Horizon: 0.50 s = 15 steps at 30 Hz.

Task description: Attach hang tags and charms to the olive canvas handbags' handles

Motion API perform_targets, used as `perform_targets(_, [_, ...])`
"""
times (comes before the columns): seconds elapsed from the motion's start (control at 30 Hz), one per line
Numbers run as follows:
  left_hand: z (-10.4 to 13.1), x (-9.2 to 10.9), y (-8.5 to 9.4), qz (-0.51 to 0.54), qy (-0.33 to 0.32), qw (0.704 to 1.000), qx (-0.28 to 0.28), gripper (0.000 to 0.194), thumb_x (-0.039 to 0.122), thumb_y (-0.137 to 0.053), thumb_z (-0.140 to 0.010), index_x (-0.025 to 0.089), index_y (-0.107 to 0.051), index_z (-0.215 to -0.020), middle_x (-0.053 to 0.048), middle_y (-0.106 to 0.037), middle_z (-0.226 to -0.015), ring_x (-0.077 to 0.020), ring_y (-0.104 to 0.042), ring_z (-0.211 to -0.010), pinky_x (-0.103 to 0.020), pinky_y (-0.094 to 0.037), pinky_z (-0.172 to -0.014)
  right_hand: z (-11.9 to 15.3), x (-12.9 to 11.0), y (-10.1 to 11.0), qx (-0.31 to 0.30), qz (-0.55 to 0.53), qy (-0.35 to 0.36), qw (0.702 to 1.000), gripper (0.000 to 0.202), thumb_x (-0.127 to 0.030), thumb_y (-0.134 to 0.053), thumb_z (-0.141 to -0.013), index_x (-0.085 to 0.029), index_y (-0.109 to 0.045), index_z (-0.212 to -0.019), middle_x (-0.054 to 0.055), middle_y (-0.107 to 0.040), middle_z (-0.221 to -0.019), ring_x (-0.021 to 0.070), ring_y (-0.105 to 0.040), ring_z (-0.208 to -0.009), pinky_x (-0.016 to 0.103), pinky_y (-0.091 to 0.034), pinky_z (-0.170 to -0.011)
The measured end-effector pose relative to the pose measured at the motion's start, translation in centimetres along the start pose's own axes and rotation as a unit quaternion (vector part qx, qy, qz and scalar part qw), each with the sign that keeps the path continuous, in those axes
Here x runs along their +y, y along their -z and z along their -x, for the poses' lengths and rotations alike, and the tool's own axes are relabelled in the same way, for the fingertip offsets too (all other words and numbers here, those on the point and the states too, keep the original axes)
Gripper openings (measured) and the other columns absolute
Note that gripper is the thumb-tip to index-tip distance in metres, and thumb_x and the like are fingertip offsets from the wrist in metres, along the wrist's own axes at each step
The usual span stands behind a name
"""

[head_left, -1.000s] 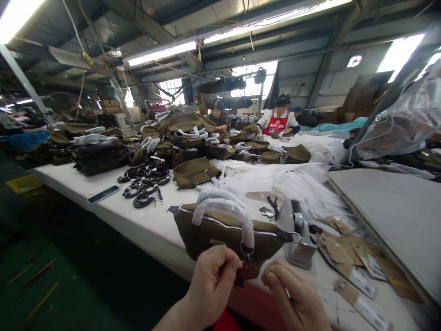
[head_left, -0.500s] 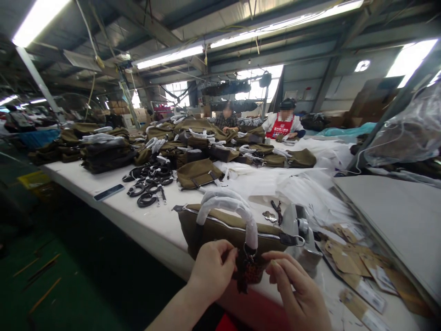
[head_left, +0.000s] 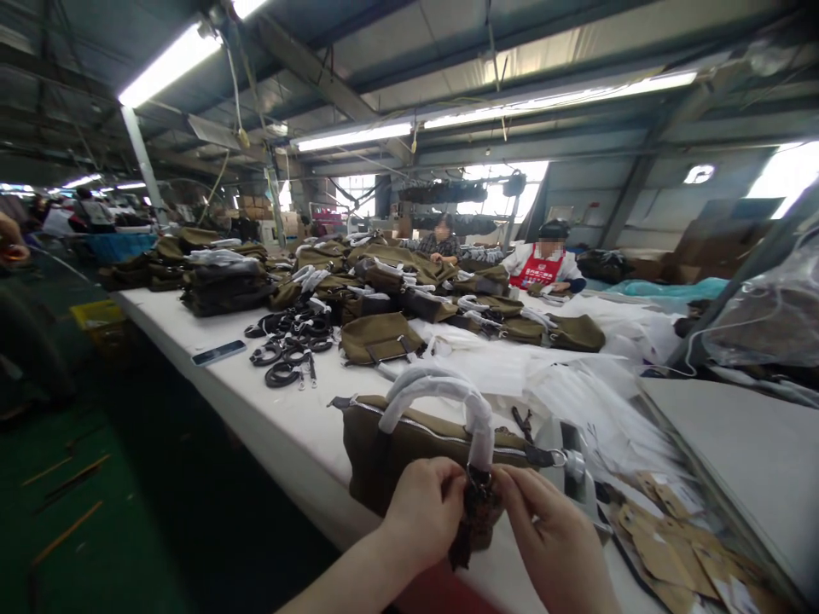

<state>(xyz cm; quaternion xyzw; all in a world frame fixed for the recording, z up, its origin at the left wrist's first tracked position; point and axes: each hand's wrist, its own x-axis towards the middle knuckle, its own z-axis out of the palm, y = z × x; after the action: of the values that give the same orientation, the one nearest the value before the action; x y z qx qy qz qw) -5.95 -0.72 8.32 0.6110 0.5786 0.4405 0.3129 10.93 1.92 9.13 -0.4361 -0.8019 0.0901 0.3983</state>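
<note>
An olive handbag point(head_left: 374, 465) with a silver zipper stands at the table's near edge. Its two handles point(head_left: 441, 379) are wrapped in white tissue. From the ring at the near handle's base hangs a dark bag charm point(head_left: 477, 520), faintly patterned; its exact shape is blurred. My left hand point(head_left: 426, 516) pinches it from the left, thumb and forefinger together. On the other side, my right hand point(head_left: 554, 529) is closed, its fingertips pressed at the charm's upper end by the ring. Both hands are in front of the bag's side, and the fingertips partly hide the ring.
Behind the bag lie black looped straps point(head_left: 285, 354), a phone point(head_left: 218, 352) and another olive bag point(head_left: 380, 338). Many more bags point(head_left: 409, 273) are heaped beyond. At right are a metal dispenser point(head_left: 572, 465), brown paper tags point(head_left: 669, 546) and white sheets point(head_left: 512, 371). Two people sit across the table.
My right hand has moved in to the charm and its fingertips now meet it by the ring; before, they were apart from it. The whole view has shifted as my head turned left.
</note>
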Motion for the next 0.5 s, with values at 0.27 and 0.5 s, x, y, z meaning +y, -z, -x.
perform_targets(0.27, [-0.4, -0.4, -1.2, 0.190, 0.065, 0.979, -0.024, 0.024, 0.025, -0.052, -0.085, 0.012, -0.071, -0.079, 0.001, -0.058, -0.059, -0.0104, -0.051, -0.055, -0.020, -0.036, -0.052, -2.0, -0.3, -0.3, -0.141, 0.009, -0.123, 0.982, 0.048, -0.051, -0.039, -0.093, -0.025, -0.068, -0.065, 0.001, -0.067, -0.059, 0.0201, -0.064, -0.060, 0.028, -0.041, -0.055])
perform_targets(0.5, [0.4, 0.2, -0.9, 0.082, -0.027, 0.996, -0.018, 0.032, 0.021, -0.047, -0.091, 0.016, -0.065, -0.065, 0.001, -0.056, -0.058, -0.0108, -0.051, -0.056, -0.022, -0.037, -0.055, -1.8, -0.1, -0.2, -0.135, -0.028, -0.093, 0.986, 0.039, -0.045, -0.050, -0.089, -0.023, -0.064, -0.061, 0.001, -0.062, -0.063, 0.0180, -0.059, -0.062, 0.028, -0.038, -0.058])
